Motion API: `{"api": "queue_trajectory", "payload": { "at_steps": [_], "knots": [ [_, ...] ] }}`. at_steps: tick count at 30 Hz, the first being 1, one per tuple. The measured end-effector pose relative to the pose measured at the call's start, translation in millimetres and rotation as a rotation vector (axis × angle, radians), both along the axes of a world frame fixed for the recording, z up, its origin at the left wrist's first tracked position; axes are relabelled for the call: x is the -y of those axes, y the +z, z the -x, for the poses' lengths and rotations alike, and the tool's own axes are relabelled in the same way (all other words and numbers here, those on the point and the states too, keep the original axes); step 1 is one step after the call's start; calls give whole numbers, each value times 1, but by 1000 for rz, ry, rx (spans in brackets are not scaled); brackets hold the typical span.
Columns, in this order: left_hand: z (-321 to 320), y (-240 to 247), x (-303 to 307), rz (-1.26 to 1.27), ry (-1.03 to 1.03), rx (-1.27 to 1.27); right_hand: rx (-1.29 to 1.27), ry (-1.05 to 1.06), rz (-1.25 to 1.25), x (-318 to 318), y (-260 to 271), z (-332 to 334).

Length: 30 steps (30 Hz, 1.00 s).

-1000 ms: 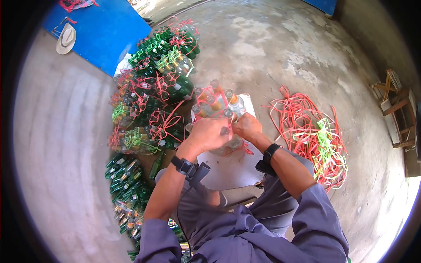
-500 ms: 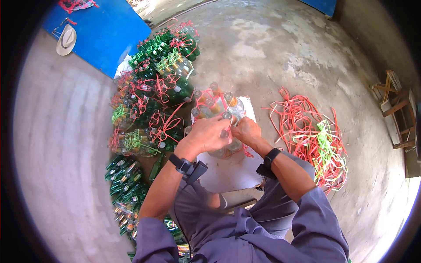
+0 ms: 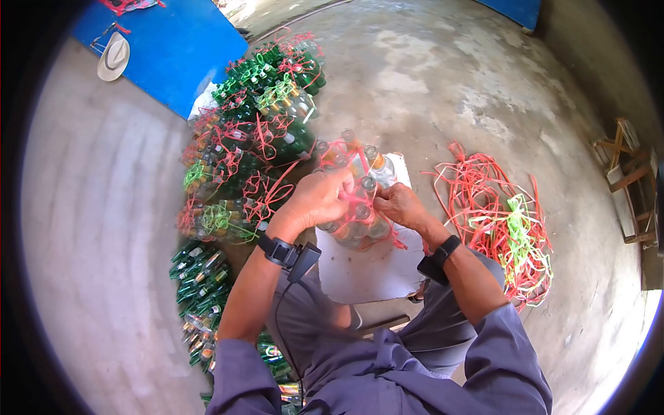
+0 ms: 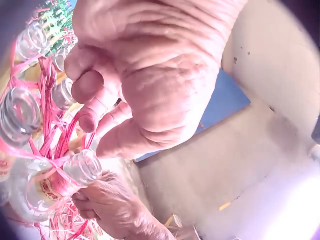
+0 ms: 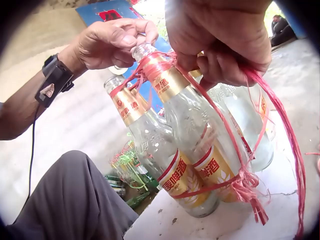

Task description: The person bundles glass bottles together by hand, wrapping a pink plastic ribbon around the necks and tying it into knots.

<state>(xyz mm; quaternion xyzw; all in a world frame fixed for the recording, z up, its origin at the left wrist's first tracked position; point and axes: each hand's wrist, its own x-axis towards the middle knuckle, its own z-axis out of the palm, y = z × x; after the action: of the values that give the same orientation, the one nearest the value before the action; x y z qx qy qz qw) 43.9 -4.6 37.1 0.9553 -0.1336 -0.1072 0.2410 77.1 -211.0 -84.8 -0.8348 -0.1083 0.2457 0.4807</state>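
Observation:
Clear glass bottles (image 5: 192, 120) with gold-and-red labels stand bunched on a white board (image 3: 366, 277) before the person's knees. Red plastic twine (image 5: 286, 132) winds round their necks and lower down, where a frayed knot (image 5: 246, 187) shows. Curled fingers of my right hand (image 3: 403, 206) grip the twine beside the necks, its loose tail hanging down past the bottles. Across the bunch, my left hand (image 3: 319, 198) pinches twine with bent fingers at a bottle mouth (image 4: 86, 166). The fingertips of the right hand are partly hidden behind a neck in the left wrist view.
Tied bunches of green and clear bottles (image 3: 242, 138) crowd the floor on the left, with loose green bottles (image 3: 200, 277) lying nearer. A heap of red and green twine (image 3: 498, 221) lies on the right. Wooden frames (image 3: 626, 176) lean at the right wall.
My left hand has lifted a little and drawn left, away from the right hand, uncovering more bottle necks between them. The right hand keeps its grip close to the bunch.

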Motion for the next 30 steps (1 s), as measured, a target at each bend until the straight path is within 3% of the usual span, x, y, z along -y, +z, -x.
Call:
{"api": "queue_trajectory", "payload": {
  "at_steps": [3,6,12,22,30],
  "knots": [
    [1,8,-13,58,60,43,105,-8,-53,2,-13,-2],
    [-1,8,-31,327,153,-77,143,9,-113,3,-10,0],
    [-9,-19,-47,353,262,19,136,79,-87,3,9,6],
    [4,-6,-36,-10,304,57,38,62,-310,5,15,7],
    [-5,-23,-34,53,373,180,54,86,-310,12,18,10]
  ]
}}
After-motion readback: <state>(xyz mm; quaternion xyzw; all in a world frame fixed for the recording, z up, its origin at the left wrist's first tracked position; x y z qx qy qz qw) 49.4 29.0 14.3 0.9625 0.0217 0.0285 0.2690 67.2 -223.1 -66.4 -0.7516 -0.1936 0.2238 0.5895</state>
